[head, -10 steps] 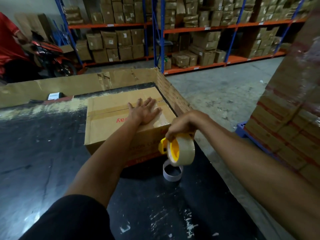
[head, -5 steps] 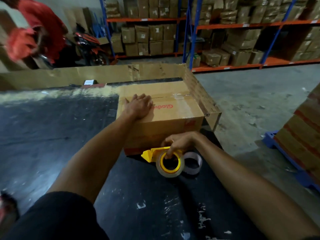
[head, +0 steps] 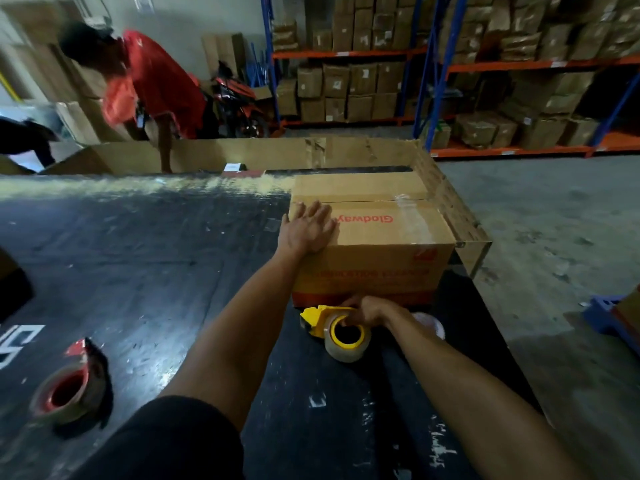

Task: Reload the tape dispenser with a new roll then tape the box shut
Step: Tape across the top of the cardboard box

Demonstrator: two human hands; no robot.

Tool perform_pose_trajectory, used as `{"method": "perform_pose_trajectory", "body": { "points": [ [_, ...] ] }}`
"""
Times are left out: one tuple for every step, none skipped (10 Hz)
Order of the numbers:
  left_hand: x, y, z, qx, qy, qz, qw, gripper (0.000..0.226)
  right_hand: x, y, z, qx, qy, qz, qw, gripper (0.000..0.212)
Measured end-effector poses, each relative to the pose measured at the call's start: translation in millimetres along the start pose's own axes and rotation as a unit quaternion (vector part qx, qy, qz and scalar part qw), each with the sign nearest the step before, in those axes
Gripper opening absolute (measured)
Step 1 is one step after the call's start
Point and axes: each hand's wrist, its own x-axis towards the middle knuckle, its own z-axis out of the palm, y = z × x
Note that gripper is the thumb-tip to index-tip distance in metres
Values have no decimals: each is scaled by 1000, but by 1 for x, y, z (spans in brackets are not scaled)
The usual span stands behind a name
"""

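Observation:
A brown cardboard box point(head: 377, 244) with red print stands on the black table point(head: 145, 271), its top flaps closed and a strip of clear tape across the right side. My left hand point(head: 308, 228) lies flat on the box's near left corner, fingers spread. My right hand point(head: 363, 311) grips the yellow tape dispenser point(head: 341, 329), which carries a clear roll and rests on the table against the box's front. An empty white tape core point(head: 431, 323) lies just right of that hand, partly hidden by my wrist.
A second dispenser, red and black, with a roll point(head: 69, 393) lies on the table at the near left. A cardboard wall point(head: 277, 154) lines the table's far and right edges. A person in red point(head: 152, 84) bends over beyond it. Shelves of boxes point(head: 485, 81) stand behind.
My right hand brought the yellow dispenser down from the air to the table in front of the box. The camera swung left, bringing the red dispenser into sight. My left hand stayed on the box.

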Motion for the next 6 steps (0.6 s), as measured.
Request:
{"method": "perform_pose_trajectory", "body": {
  "points": [
    [2, -3, 2, -5, 1, 6, 1000, 66, -3, -5, 6, -10, 28, -10, 999, 42],
    [3, -5, 4, -10, 1, 4, 1000, 67, -8, -12, 12, -32, 46, -14, 998, 44],
    [-1, -5, 3, -17, 5, 9, 1000, 66, -12, -14, 15, -37, 61, -9, 997, 51],
    [-5, -4, 2, -33, 19, 13, 999, 65, -15, -5, 13, -53, 84, -27, 995, 56],
    [-4, -4, 1, -54, 14, 16, 998, 66, 2, 30, 9, -69, 126, -47, 989, 36],
    [-3, -7, -5, -93, 18, 17, 995, 70, -43, 30, 3, -72, 173, -73, 980, 43]
  ]
}}
